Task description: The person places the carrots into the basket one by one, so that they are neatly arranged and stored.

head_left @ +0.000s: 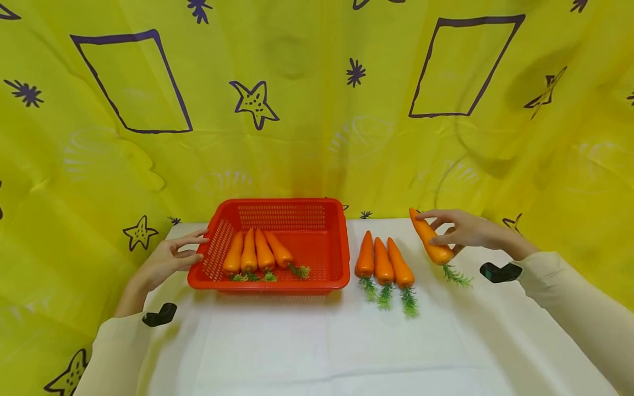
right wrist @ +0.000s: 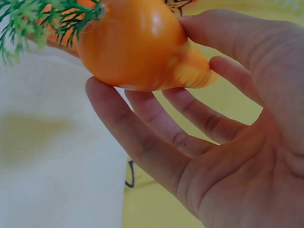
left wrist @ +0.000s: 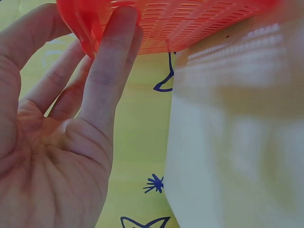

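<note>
The right hand's (head_left: 460,228) grip is pinching a carrot (head_left: 430,242) between thumb and fingers, right of three other carrots (head_left: 383,264) lying on the desk (head_left: 317,335); the left hand's (head_left: 165,261) grip is clasping the red basket's (head_left: 272,285) left rim; favouring the thick body over the leafy top (head_left: 457,276), while steadying the rim lightly, is probably serving best.

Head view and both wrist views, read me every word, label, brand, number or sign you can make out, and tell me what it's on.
No readable text in any view.
Yellow backdrop: only drawings, such as stars and four-sided outlines; no letters or numbers visible.
Red basket and orange carrots: no label visible.
Dark wrist pieces: too small to tell whether they carry any marking.
</note>
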Demonstrator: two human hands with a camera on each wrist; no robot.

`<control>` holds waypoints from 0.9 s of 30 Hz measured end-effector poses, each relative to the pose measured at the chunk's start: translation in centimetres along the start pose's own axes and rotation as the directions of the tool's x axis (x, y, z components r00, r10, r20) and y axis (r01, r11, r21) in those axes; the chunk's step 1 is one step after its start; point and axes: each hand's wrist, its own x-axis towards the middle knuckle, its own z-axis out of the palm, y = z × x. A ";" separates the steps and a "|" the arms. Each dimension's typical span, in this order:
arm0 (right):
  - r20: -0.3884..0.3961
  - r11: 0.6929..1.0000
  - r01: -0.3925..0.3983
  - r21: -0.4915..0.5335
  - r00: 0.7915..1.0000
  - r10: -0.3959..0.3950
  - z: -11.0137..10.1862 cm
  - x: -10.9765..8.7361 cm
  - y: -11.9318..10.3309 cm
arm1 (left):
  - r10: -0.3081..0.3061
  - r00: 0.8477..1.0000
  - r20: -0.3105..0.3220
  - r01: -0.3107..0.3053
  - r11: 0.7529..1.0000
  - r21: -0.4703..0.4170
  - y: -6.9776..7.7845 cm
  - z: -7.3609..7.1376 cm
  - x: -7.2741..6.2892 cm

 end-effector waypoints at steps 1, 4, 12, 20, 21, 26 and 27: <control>-0.005 1.000 0.006 -0.001 1.000 -0.006 -0.2 -0.1 -0.2 | 0.004 1.000 0.000 -0.004 1.000 0.001 -0.1 0.0 -0.1; -0.026 1.000 0.019 -0.010 0.999 -0.019 -0.6 -0.4 -0.8 | 0.017 1.000 0.003 -0.017 1.000 -0.002 -0.2 -0.1 -0.2; -0.061 0.999 0.040 -0.020 0.997 -0.041 -1.3 -0.9 -1.7 | 0.011 1.000 0.000 -0.011 1.000 -0.015 -0.2 0.0 -0.2; -0.062 0.998 0.042 -0.044 0.997 -0.045 -1.2 -0.2 -2.9 | -0.003 1.000 0.000 0.003 1.000 -0.021 -0.3 0.1 -0.4; -0.064 0.998 0.045 -0.045 0.997 -0.047 -1.1 0.0 -3.1 | -0.003 1.000 0.000 0.003 1.000 -0.022 -0.3 0.1 -0.4; -0.065 0.995 0.074 -0.060 0.995 -0.078 -0.7 1.4 -4.5 | -0.007 1.000 -0.002 0.007 1.000 -0.016 -0.3 0.1 -0.3; -0.062 0.995 0.075 -0.062 0.995 -0.078 -0.6 1.8 -4.9 | -0.006 1.000 -0.002 0.006 1.000 -0.015 -0.3 0.1 -0.3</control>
